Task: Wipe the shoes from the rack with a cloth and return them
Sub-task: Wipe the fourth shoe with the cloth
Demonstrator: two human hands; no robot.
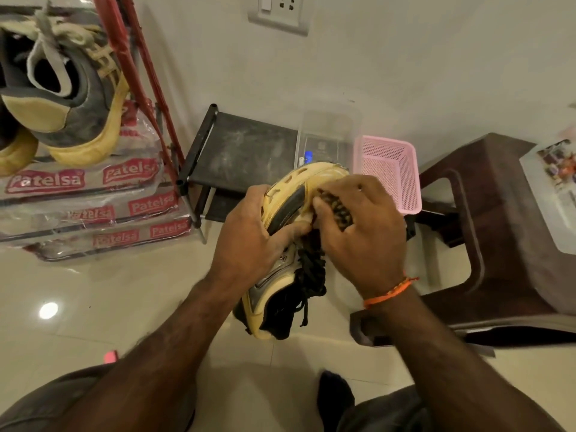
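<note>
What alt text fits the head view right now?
Seen from above, a left hand grips a yellow-soled shoe while the right hand presses a dark patterned cloth against its sole. Behind stand a low black rack, a pink basket and a sneaker on a red rack.

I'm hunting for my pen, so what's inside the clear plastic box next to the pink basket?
Through the clear plastic box a blue-capped item and a dark flat printed item show. The held shoe covers the box's near end, so anything there is hidden.
</note>
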